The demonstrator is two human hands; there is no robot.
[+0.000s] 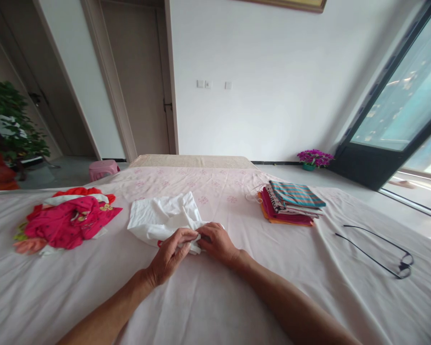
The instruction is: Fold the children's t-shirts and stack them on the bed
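A white cloth garment [165, 215] lies spread and rumpled on the pale pink sheet, with a small red mark near its front edge. My left hand [172, 251] pinches the garment's near edge, thumb and fingers pressed together. Right beside it, my right hand [215, 242] also grips a bunched part of the same edge, its fingers curled over the cloth. The fingertips of both hands almost meet, and the bit of cloth between them is partly hidden.
A loose heap of red and pink clothes [68, 220] lies to the left. To the right sit a stack of folded clothes [290, 203] and black-framed glasses [380, 251]. Beyond the sheet-covered surface [215, 306] stand a pink stool [104, 169] and purple flowers [314, 158].
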